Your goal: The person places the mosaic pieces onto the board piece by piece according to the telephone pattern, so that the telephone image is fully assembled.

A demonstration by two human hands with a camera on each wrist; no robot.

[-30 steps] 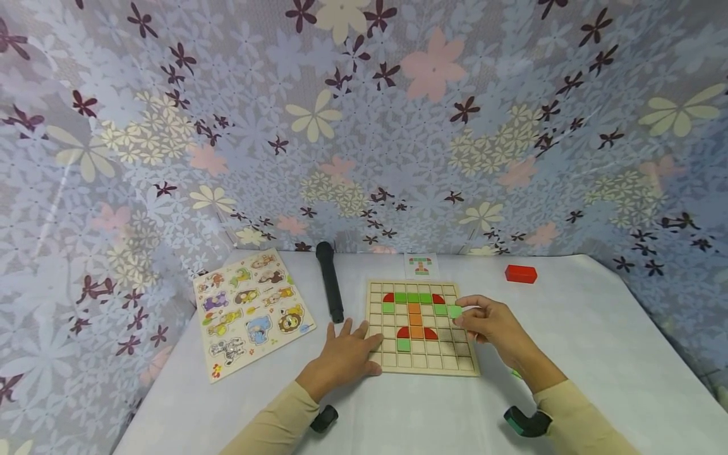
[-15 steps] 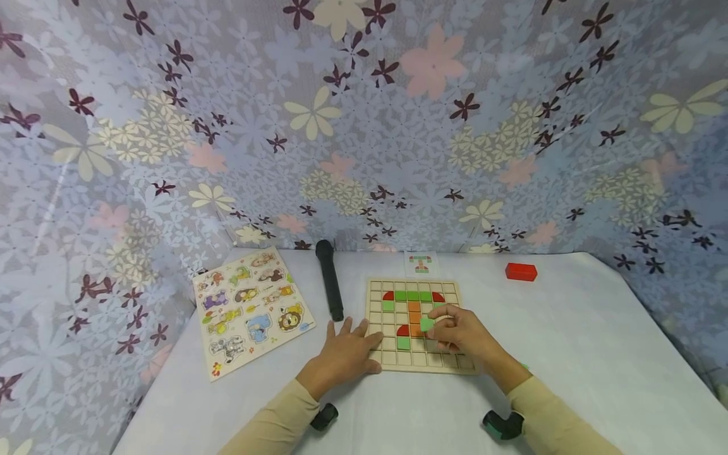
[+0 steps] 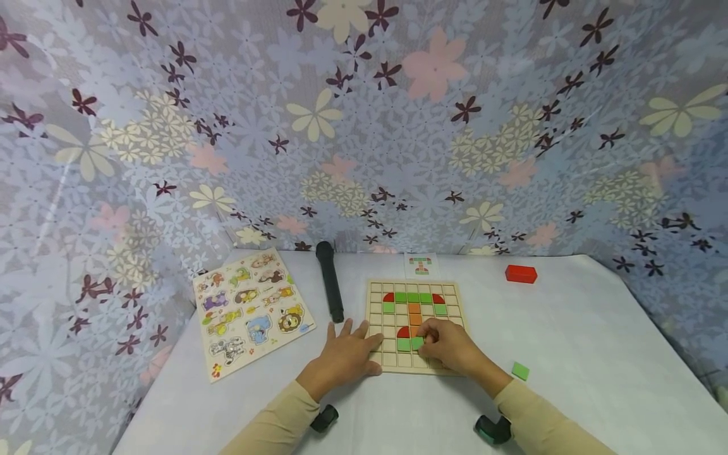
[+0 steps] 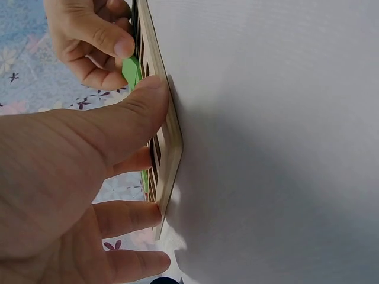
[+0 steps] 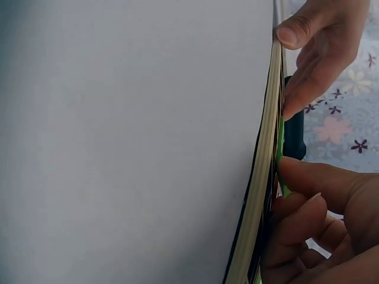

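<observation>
A wooden grid board (image 3: pixel 392 361) lies on the table, bearing green, red and orange tiles in a T-like figure. My right hand (image 3: pixel 451 345) pinches a green square tile (image 3: pixel 418 343) between thumb and finger, at the cell just right of another green tile (image 3: pixel 403 344) in the lower row. In the left wrist view the held tile (image 4: pixel 131 71) looks tilted against the board. My left hand (image 3: pixel 345 352) rests with spread fingers on the board's left edge, its thumb (image 4: pixel 145 103) at the near side. The right hand hides part of the board's lower right.
One loose green tile (image 3: pixel 520 371) lies right of the board. Behind the board is a pattern card (image 3: pixel 421 265). A black microphone (image 3: pixel 330 281) and an animal puzzle board (image 3: pixel 253 313) lie to the left. A red block (image 3: pixel 521 273) sits at the back right.
My right hand has carried the green tile left and nearer, from the board's right edge to the lower row. The loose green tile has come into full view. My left hand stays put.
</observation>
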